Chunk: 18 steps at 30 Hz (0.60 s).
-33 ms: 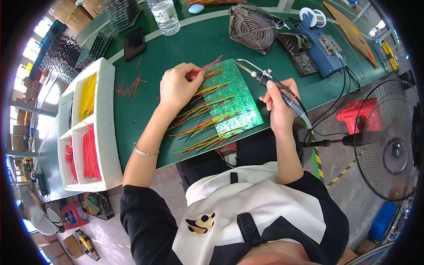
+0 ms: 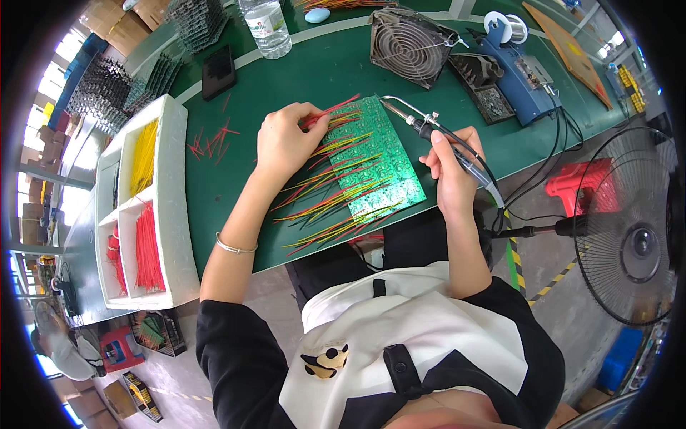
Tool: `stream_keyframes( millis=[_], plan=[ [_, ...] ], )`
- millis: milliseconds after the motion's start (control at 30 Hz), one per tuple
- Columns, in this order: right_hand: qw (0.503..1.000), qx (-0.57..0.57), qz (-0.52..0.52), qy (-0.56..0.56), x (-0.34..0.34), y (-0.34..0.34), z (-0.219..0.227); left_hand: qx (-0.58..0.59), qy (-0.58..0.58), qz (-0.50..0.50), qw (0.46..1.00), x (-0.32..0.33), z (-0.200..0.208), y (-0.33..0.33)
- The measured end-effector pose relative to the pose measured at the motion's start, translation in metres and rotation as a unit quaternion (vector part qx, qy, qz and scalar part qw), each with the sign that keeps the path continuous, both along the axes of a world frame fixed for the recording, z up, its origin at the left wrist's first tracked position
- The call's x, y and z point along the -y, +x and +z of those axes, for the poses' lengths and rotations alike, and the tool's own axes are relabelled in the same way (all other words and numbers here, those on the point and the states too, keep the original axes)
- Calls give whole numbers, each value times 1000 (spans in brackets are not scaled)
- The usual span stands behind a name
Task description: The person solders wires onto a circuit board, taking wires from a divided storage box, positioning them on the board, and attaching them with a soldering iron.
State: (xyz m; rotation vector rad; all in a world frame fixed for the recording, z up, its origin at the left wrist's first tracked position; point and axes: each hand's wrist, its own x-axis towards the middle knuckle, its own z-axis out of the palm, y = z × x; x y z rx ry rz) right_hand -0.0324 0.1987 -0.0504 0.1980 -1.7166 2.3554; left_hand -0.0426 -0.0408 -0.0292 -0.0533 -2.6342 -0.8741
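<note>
A green circuit board (image 2: 400, 175) lies at the table's near edge, with rows of red, yellow and black wires (image 2: 332, 187) sticking out to its left. My left hand (image 2: 289, 136) is closed on a small bunch of red wires (image 2: 344, 105) whose ends reach over the board's far left corner. In my right hand (image 2: 457, 168) is a soldering iron (image 2: 421, 127), gripped like a pen, with a thin metal solder-feed tube along it. Its tip is over or close to the board's far right corner; whether they touch I cannot tell.
A white foam box (image 2: 179, 214) of red and yellow wires stands left. Loose red wires (image 2: 212, 143) and a black phone (image 2: 218, 71) lie nearby. Behind are a water bottle (image 2: 268, 32), a square fan (image 2: 407, 46) and a blue solder feeder (image 2: 518, 79). A floor fan (image 2: 636, 236) stands right.
My left hand and the red wires in it have shifted very slightly. The right hand, soldering iron and board look the same.
</note>
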Motion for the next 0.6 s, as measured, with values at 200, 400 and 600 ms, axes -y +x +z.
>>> stream_keyframes(
  millis=[200,400,600],
  plan=[
    [1000,5,1,-17,1,1,2,-24,-23,-34,999,32,26,27],
    [999,-18,-20,-24,-4,4,1,-18,214,18,977,33,34,52],
    [1000,-6,-3,2,-12,12,1,33,74,-44,996,-14,15,33]
  ],
)
